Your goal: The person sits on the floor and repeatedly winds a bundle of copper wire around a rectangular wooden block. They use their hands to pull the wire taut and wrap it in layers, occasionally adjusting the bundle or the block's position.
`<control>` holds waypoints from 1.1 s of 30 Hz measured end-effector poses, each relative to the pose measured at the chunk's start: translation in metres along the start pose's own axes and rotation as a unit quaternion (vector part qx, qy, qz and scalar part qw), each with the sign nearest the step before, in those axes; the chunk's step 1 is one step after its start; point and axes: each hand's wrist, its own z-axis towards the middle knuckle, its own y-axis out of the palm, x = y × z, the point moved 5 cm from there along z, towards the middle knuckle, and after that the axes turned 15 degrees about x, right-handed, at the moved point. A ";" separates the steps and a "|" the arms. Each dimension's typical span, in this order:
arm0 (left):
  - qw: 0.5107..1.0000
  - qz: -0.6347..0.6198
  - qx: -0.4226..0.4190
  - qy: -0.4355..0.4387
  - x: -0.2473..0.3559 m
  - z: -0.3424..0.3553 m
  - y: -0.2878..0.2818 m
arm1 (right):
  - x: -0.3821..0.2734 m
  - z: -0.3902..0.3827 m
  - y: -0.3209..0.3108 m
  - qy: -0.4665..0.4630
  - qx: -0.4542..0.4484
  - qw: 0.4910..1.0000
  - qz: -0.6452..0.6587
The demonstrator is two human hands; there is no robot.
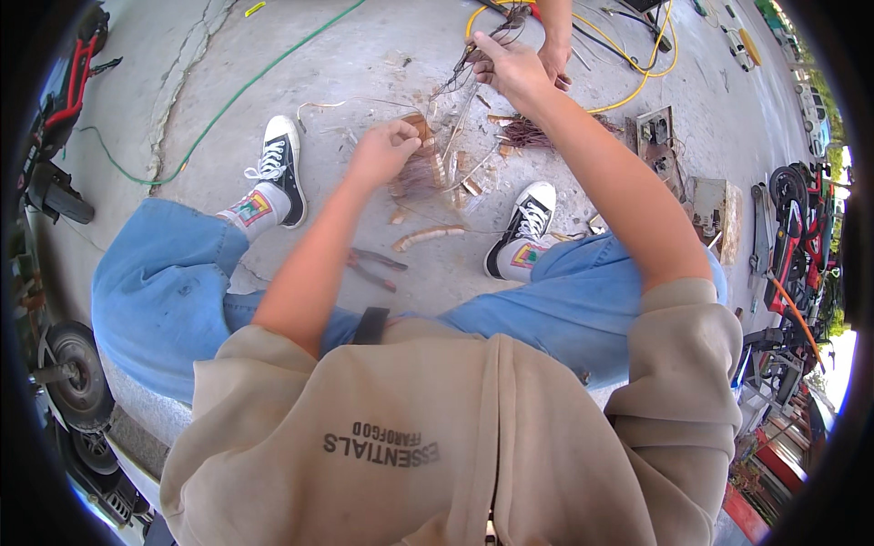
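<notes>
My right hand [514, 71] reaches far forward, fingers closed on a tangle of thin dark wire [462, 65] that trails toward the ground. My left hand [384, 153] is lower and to the left, its fingertips pinched together beside a brownish piece on a bundle of fine copper-coloured wire [421, 175]. What the left fingertips hold, if anything, is too small to tell. Just beyond my right hand, another person's hand [553, 62] comes down from the top edge. A second reddish-brown wire bundle [533, 133] lies below that hand.
Pliers [375, 266] lie on the concrete between my legs, near a curved pale strip [428, 237]. Scraps surround the bundles. A green hose [244, 89] runs at left, a yellow cable [628, 102] at right. Open metal boxes [715, 214] stand by my right knee; my shoes [533, 214] flank the scraps.
</notes>
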 end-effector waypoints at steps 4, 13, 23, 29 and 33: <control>0.997 0.066 0.025 0.024 0.029 -0.009 -0.008 | -0.002 0.010 0.006 -0.027 0.007 0.999 -0.042; 0.993 0.063 0.042 0.096 0.030 -0.009 -0.006 | 0.022 0.032 0.001 0.069 0.024 0.996 -0.048; 0.985 0.031 -0.070 0.156 0.040 -0.011 -0.008 | 0.066 0.044 0.054 0.095 -0.112 0.972 -0.183; 0.996 -0.047 -0.063 0.031 0.013 -0.003 -0.003 | 0.061 0.043 0.069 0.095 -0.152 0.956 -0.231; 0.996 0.076 -0.041 0.017 0.038 -0.007 -0.007 | 0.068 0.051 0.053 0.122 -0.175 0.943 -0.256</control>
